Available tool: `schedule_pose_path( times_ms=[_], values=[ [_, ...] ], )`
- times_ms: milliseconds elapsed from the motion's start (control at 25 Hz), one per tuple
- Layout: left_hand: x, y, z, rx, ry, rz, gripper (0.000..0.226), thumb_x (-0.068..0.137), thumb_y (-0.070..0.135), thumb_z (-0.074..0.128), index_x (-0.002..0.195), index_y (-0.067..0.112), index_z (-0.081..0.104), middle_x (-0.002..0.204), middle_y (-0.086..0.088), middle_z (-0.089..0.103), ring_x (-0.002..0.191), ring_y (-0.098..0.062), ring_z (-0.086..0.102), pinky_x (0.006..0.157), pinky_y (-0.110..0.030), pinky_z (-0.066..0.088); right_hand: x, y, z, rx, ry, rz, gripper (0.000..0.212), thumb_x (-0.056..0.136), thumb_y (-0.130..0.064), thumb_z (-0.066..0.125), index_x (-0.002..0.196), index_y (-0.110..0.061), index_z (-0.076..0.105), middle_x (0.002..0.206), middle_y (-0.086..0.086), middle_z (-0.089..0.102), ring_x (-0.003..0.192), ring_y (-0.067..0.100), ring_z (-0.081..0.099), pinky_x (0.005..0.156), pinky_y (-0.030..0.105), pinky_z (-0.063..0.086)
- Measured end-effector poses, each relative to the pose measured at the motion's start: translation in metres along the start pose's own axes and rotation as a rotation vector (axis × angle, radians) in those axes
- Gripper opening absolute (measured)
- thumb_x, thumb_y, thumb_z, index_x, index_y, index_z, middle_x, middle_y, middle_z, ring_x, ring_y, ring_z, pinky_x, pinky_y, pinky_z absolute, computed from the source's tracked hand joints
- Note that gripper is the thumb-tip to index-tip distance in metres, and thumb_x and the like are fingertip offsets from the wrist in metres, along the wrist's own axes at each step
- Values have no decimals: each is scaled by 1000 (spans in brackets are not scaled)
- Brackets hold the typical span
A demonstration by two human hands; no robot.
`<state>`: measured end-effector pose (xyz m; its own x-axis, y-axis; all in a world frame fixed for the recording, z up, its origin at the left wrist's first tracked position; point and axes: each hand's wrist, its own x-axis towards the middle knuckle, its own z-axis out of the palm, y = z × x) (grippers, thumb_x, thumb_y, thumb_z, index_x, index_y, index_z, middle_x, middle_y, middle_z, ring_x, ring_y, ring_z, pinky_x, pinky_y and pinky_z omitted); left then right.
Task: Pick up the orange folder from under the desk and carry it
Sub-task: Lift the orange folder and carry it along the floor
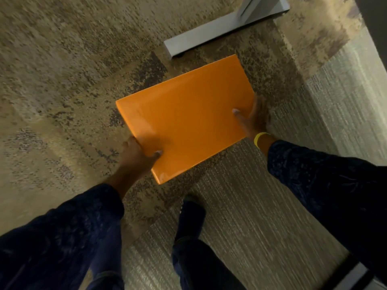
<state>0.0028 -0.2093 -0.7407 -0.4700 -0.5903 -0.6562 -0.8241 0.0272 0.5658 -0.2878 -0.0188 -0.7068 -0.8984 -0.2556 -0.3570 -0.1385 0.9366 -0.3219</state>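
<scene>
The orange folder [184, 116] is held flat and level, up off the carpet [62, 80], in the middle of the view. It is turned at a slant, one short end pointing up and right toward the desk foot [211, 30], the other end down and left toward the person. Its glossy top face is lit and bare, with a faint sheen along the near edge.

The left hand [140, 153] is clamped on the folder's near left corner, thumb laid on top and fingers tucked beneath, out of sight. The right hand [254, 120] is gripped on the folder's right long edge, thumb pressed flat on the orange face and the rest of the fingers wrapped under. A yellow wristband [259, 138] is seen on the right wrist. Both arms are covered by dark blue patterned sleeves [326, 185], stretched forward from the lower corners.

Below the folder, a dark trouser leg and shoe [191, 210] are seen planted on the floor. The carpet is mottled tan and brown on the left, ribbed and paler on the right. The grey metal desk foot lies flat on the carpet just beyond the folder's far end, with an upright leg rising at the top edge. The picture is slightly blurred.
</scene>
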Motion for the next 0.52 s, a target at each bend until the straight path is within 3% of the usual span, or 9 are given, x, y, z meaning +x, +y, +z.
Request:
schedule_pose_path(
  times_ms=[160, 400, 520],
  values=[
    [-19, -3, -36, 263, 21, 84, 102, 82, 39, 72, 154, 4, 9, 159, -23, 21, 145, -42, 26, 109, -55, 33, -47, -29, 24, -115, 28, -68, 92, 91, -51, 61, 161, -15, 14, 170, 15, 6, 157, 35, 11, 125, 56, 11],
    [-35, -3, -94, 802, -21, 418, 99, 85, 63, 52, 156, 18, -1, 167, -11, 8, 152, -32, 14, 118, -53, 23, -123, -71, 53, -165, -131, -81, 90, 92, -54, 58, 161, -19, 12, 171, 9, 1, 158, 31, 8, 125, 55, 13],
    [-29, 10, -102, 915, -32, 557, 98, 85, 70, 42, 157, 17, 1, 168, -11, 5, 152, -32, 12, 118, -52, 20, -138, -84, 59, -142, -144, -91, 88, 93, -56, 55, 161, -20, 14, 172, 8, 0, 158, 30, 5, 124, 56, 12]
  ],
)
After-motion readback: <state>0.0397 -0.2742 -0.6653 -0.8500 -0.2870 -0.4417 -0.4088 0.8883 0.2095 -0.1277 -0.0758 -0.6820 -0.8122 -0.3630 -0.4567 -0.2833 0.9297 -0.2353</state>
